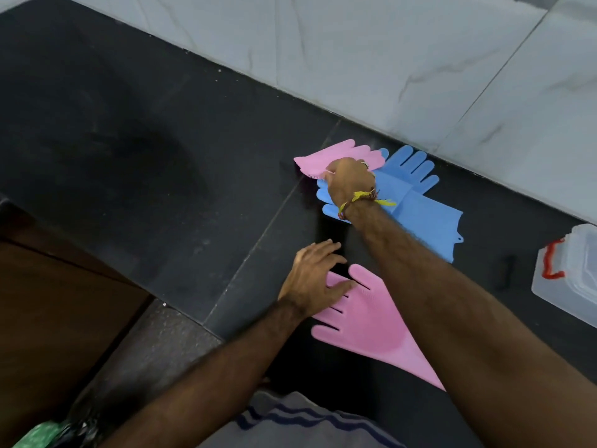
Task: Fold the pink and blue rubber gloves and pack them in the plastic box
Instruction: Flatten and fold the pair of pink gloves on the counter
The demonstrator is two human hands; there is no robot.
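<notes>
The far pink glove [326, 156] lies across the blue gloves [416, 202] by the wall, pinched in the right hand [350, 179]. The left hand [315, 276], fingers spread flat, pins the near pink glove [371, 321]. The box [571, 279] sits well apart. Lifting could drag the blue gloves askew, since rubber clings.

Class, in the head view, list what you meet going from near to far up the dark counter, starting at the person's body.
Near pink glove under the left hand → blue gloves → far pink glove held by the right hand → marble wall.
</notes>
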